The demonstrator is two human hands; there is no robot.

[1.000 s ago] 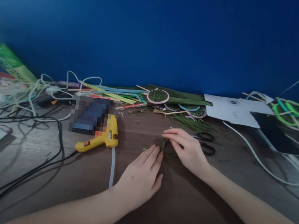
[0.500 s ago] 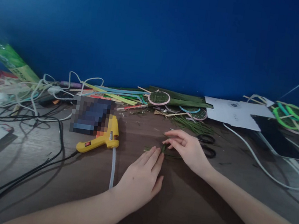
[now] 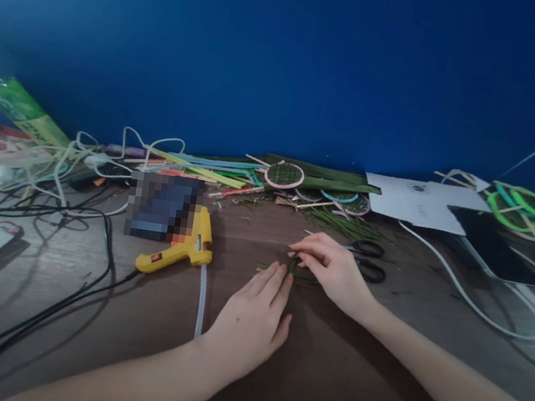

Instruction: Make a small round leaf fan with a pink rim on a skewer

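Thin green leaf strips (image 3: 307,276) lie crossed on the dark table in front of me. My left hand (image 3: 254,315) rests flat on them, fingers stretched out and fingertips pressing the strips down; part of them is hidden beneath it. Just to the right, my right hand (image 3: 337,273) is closed in a pinch on one green leaf strip (image 3: 293,261) that rises beside my left fingertips. Scissors with black handles (image 3: 371,271) lie right behind my right hand, their blades partly hidden by it.
A yellow glue gun (image 3: 175,251) with a glue stick lies to the left, near black cables (image 3: 101,270). Along the blue wall are leaf pieces, a round woven piece with a pink rim (image 3: 284,176), white paper (image 3: 416,205) and a green bottle (image 3: 12,101). A phone (image 3: 497,249) lies right.
My right thumb and fingers have closed on the upright leaf strip, and that hand has shifted slightly left. My left hand stays in place.
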